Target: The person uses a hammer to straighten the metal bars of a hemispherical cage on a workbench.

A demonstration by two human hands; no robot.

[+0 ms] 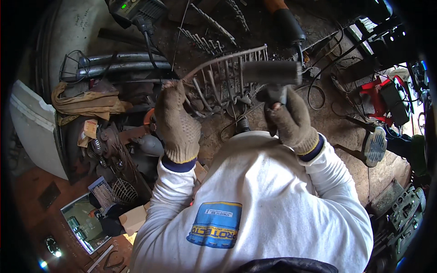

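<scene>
The gloved left hand (176, 123) grips the curved top rail of a metal grille (223, 77), far centre on the cluttered floor; the right hand (289, 119) is clamped round a hammer (272, 73) handle. Short, square blows beside the steadying hand seem wisest

Head view (fisheye); looking steeply down

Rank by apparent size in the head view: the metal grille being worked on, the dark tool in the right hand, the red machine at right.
1. Metal grille
2. Dark tool
3. Red machine, farther away, so its rank against the tool is unsure.
</scene>
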